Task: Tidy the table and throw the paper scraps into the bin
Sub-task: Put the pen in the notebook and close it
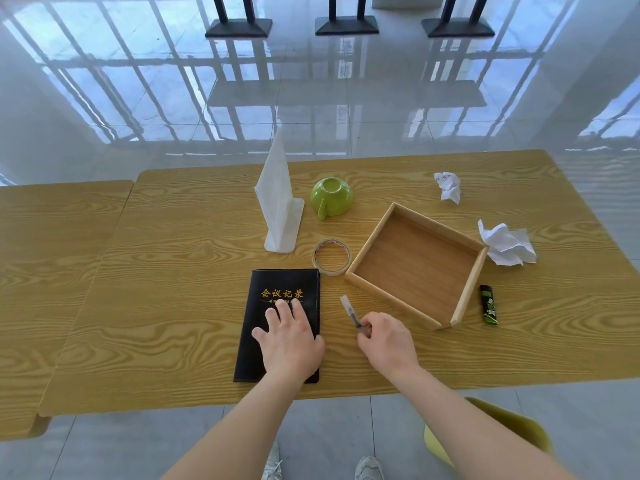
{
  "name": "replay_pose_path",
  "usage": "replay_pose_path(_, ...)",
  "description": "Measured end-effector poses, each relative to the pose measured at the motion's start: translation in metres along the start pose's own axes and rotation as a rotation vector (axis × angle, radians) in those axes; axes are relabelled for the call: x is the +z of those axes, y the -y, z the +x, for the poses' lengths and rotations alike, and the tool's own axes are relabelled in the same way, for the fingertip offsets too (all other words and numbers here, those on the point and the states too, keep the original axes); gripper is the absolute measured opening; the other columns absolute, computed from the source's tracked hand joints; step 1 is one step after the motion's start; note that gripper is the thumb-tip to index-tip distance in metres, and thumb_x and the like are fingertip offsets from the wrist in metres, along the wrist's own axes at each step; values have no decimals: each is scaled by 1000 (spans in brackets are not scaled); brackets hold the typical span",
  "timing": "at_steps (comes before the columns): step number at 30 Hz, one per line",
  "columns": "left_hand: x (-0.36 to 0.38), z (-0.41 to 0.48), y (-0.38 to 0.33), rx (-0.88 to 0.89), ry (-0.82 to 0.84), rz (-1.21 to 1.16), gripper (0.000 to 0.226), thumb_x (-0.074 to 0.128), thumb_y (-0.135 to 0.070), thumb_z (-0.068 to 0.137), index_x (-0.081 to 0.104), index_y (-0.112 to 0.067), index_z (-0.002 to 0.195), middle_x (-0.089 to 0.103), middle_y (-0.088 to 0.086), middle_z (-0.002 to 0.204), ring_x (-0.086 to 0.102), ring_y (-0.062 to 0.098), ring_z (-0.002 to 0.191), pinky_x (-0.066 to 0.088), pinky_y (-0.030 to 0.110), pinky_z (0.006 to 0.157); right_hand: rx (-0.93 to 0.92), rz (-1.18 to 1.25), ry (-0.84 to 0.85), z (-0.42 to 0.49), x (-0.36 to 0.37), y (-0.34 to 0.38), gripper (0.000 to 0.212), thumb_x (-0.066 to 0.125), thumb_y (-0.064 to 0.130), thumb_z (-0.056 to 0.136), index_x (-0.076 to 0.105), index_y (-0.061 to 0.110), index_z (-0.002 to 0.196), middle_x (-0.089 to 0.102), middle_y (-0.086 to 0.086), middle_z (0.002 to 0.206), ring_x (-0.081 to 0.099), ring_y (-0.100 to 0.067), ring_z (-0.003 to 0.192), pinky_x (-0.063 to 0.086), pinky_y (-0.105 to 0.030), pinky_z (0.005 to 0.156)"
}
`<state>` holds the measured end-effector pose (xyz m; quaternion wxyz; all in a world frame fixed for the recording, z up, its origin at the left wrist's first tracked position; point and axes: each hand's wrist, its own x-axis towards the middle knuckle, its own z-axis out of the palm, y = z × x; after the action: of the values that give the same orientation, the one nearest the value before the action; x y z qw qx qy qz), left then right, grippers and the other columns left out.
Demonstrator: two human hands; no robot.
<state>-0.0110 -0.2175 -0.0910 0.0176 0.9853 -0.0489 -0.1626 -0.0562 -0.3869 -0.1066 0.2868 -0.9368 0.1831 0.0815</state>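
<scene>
Two crumpled white paper scraps lie on the wooden table [173,306]: one [449,186] at the far right, a larger one [506,243] just right of the empty wooden tray [467,295]. My left hand [290,337] rests flat, fingers spread, on a black notebook [277,306] with gold lettering. Beside the notebook, my right hand [386,336] pinches the lower end of a clear pen [349,310], which lies on or just above the table. A lime-green bin [512,427] shows below the table's near edge at the right.
A green cup [331,197] lies upside down behind a roll of tape [331,256]. A white folded paper stand [280,202] rises at the middle. A black-and-green lighter [489,304] lies right of the tray. A second table [45,254] adjoins on the left.
</scene>
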Motion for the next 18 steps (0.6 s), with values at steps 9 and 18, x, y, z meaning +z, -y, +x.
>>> replay_pose_path(9,-28,3,5,50,65,-212,54,44,-25,94,31,-16,146,46,9,136,44,28,121,47,39,93,26,118,12,-11,-17,4,17,64,24,89,70,22,104,66,8,87,59,-12,82,43,-25,70)
replay_pose_path(18,-63,-12,56,212,-183,-443,14,54,-11,78,46,-18,87,56,-5,72,54,27,66,36,32,54,27,223,48,-17,-21,31,20,64,25,89,69,22,108,67,10,82,61,-9,75,47,-20,64)
